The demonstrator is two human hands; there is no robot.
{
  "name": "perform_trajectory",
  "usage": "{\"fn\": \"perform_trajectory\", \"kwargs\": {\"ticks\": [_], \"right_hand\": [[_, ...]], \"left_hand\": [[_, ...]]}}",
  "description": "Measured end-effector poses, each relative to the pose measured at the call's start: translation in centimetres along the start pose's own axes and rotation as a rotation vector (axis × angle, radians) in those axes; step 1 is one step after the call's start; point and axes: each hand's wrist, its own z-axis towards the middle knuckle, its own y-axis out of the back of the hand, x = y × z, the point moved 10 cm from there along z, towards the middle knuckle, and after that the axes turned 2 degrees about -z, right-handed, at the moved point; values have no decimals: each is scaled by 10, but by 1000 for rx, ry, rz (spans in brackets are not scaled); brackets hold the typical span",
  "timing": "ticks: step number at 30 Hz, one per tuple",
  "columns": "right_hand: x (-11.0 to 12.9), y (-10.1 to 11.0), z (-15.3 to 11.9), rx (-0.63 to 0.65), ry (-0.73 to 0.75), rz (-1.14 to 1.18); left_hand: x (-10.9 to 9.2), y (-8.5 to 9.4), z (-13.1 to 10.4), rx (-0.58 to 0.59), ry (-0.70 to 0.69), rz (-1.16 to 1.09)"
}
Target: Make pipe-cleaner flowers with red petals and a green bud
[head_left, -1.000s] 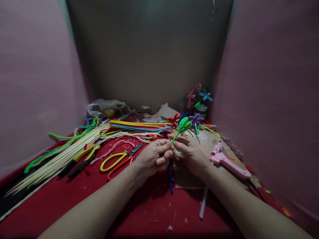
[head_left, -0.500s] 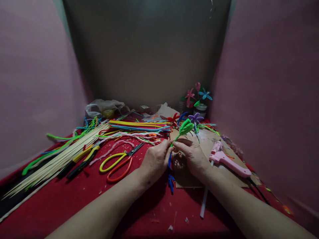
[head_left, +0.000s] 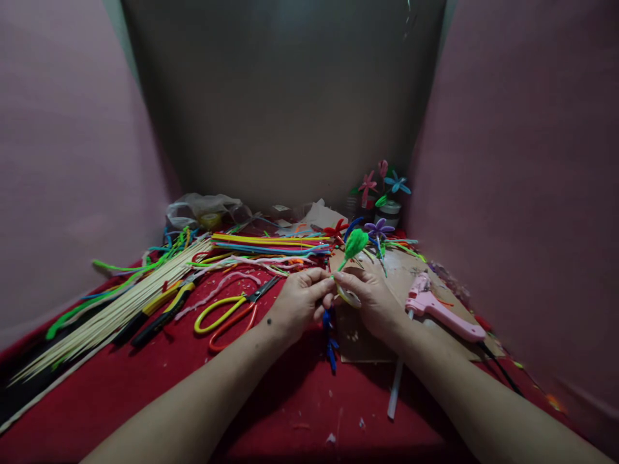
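My left hand (head_left: 300,301) is closed, its thumb and fingertips pinching the stem of a green pipe-cleaner flower bud (head_left: 356,243). The bud points up and tilts slightly right. My right hand (head_left: 372,298) is closed beside it, fingertips almost meeting the left ones at the stem. A small pale ring, apparently a roll of tape (head_left: 355,301), shows under the right fingers. The fingers hide the stem's lower part. Just below the hands lie twisted blue pipe cleaners (head_left: 331,354), at the edge of a cardboard sheet (head_left: 367,348).
Yellow-and-red scissors (head_left: 225,316), pliers (head_left: 164,312) and a bundle of thin sticks (head_left: 116,309) lie at left. Coloured pipe cleaners (head_left: 271,240) spread behind. A pink glue gun (head_left: 442,312) rests on the cardboard at right. Finished flowers (head_left: 397,183) stand in containers at the back.
The green bud has shifted slightly left and turned more upright. The tape ring has come into view under my right fingers. My left hand has rolled, its fingers now showing more.
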Motion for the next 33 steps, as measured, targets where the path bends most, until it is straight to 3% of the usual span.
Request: {"fn": "perform_trajectory", "kwargs": {"ticks": [4,7,10,14,16,19,24,28,33], "right_hand": [[-1,-2,0,9,-37,45],[-2,4,1,-26,-34,3],[1,11,1,-70,9,-37],[1,12,1,-86,23,-72],[1,11,0,-81,36,-89],[3,9,-1,-73,55,-119],[5,7,-1,-57,78,-145],[6,5,-2,-60,69,-127],[7,-2,-4,-4,41,-79]], "left_hand": [[5,-13,-1,172,81,-204],[3,-17,-2,215,80,-154],[-9,-7,-2,89,-68,168],[-34,-2,-11,-129,-424,762],[-36,-5,-15,-178,-533,988],[-30,-6,-14,-167,-576,1147],[-30,-8,-14,-102,-594,1132],[-37,-6,-16,-132,-582,982],[-34,3,-10,-160,-401,643]]}}
